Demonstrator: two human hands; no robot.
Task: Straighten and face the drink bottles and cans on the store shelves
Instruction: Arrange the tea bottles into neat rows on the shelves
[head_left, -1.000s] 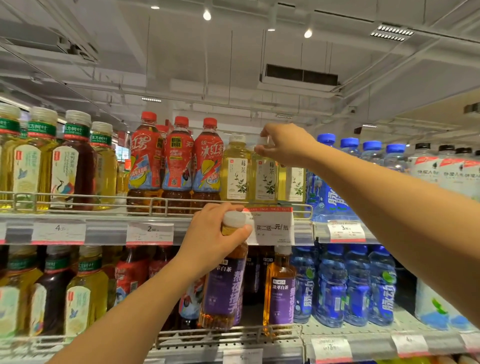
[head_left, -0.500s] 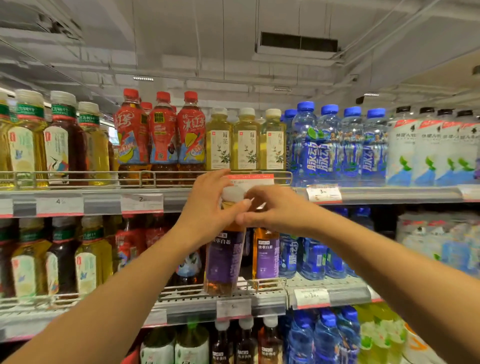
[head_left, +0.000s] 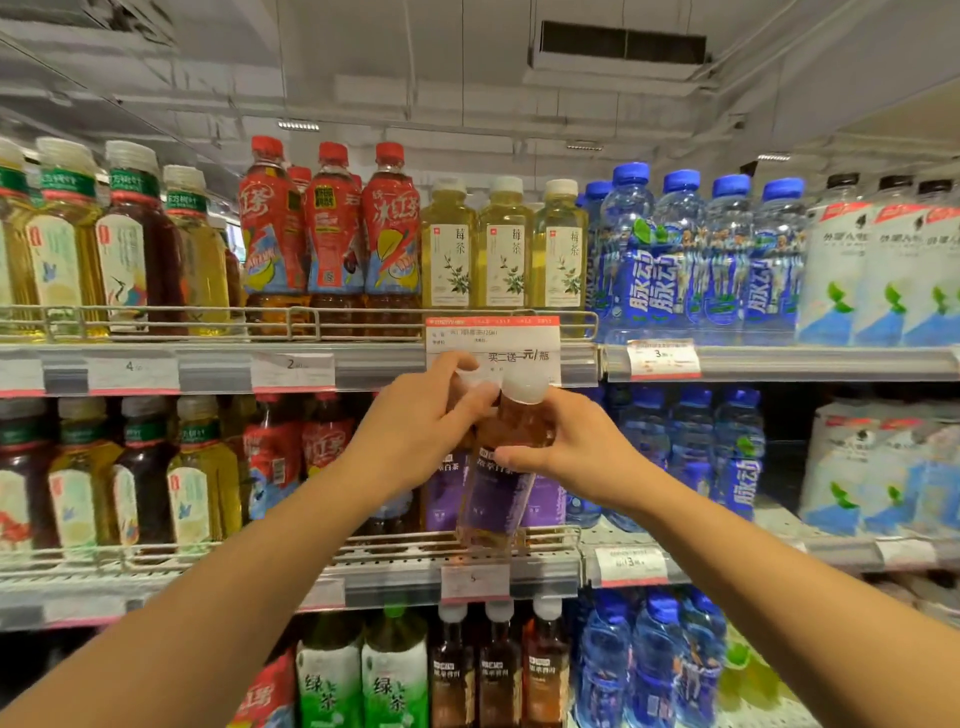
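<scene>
Grey metal store shelves (head_left: 208, 366) with wire front rails under a white ceiling. Both hands at the middle shelf: left hand (head_left: 415, 431) fingers curled round the neck of a purple-labelled amber tea bottle (head_left: 498, 499), right hand (head_left: 576, 457) gripping its shoulder; the bottle tilts, its base by the rail.

I see a clear glossy plastic bottle (head_left: 498, 483) with amber liquid, a smooth purple film label and a matt white plastic cap (head_left: 523, 385). The shelf guard rail (head_left: 291, 312) looks like cream-coated metal wire. The price tag (head_left: 492, 343) is matt paper behind a clear plastic strip. The blue-capped bottles (head_left: 680, 260) are shiny ribbed plastic; the red-label bottles (head_left: 332, 239) wear glossy film.
</scene>
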